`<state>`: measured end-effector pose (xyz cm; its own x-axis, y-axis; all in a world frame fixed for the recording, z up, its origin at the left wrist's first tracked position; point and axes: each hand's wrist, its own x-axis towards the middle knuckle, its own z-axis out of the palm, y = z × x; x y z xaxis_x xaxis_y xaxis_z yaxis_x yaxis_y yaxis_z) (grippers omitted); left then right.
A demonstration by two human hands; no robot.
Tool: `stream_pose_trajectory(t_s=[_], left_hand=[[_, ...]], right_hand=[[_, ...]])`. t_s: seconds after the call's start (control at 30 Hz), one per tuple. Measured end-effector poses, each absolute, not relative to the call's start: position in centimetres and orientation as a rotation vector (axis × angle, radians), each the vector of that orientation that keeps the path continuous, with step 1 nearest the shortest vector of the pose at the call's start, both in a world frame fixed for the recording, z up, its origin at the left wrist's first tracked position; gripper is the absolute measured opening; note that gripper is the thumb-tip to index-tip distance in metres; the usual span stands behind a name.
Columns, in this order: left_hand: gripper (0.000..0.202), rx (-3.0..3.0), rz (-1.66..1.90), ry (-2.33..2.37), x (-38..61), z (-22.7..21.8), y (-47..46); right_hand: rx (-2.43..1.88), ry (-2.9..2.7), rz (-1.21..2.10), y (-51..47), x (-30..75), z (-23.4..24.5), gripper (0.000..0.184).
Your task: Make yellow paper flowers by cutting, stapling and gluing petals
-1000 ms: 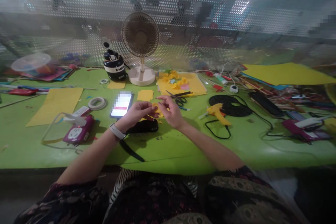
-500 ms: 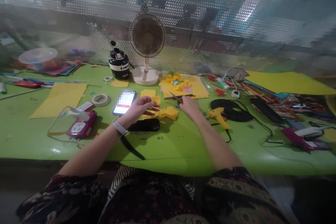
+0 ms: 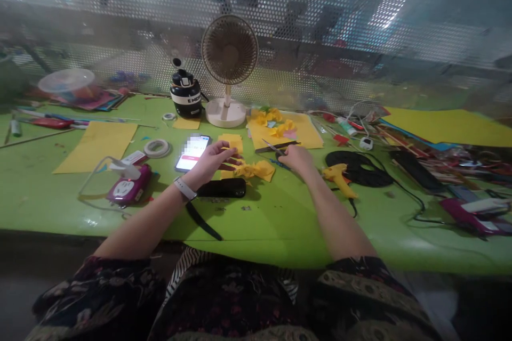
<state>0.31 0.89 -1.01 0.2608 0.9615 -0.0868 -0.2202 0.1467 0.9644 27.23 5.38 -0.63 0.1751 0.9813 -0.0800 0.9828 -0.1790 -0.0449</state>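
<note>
Touching scissors (image 3: 272,145) w/ R hand (image 3: 296,160), grip unclear, L hand (image 3: 210,160) spread nr yel. paper (image 3: 262,170)

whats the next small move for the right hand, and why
Probably to lift the grey-bladed, dark-handled metal scissors and draw them toward the left hand. The right hand is at their handle end, with the blades pointing away from the person, and the left hand's fingers are beside the crumpled yellow paper pieces.

Phone (image 3: 192,154) before bottle (image 3: 186,98); glue gun (image 3: 339,175) right of scissors (image 3: 272,146).
</note>
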Motion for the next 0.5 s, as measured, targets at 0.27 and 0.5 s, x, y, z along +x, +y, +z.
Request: stream_pose_trajectory(t_s=[0.27,0.5], left_hand=[[0.030,1.039,1.134,0.915,0.2,-1.2,1.0],[0.038,1.020,1.174,0.895,0.2,-1.1,1.2]], right_hand=[[2.559,2.367,-0.575,4.8,27.5,0.9,0.011],[2.192,2.375,-2.109,2.9,24.1,0.6,0.039]])
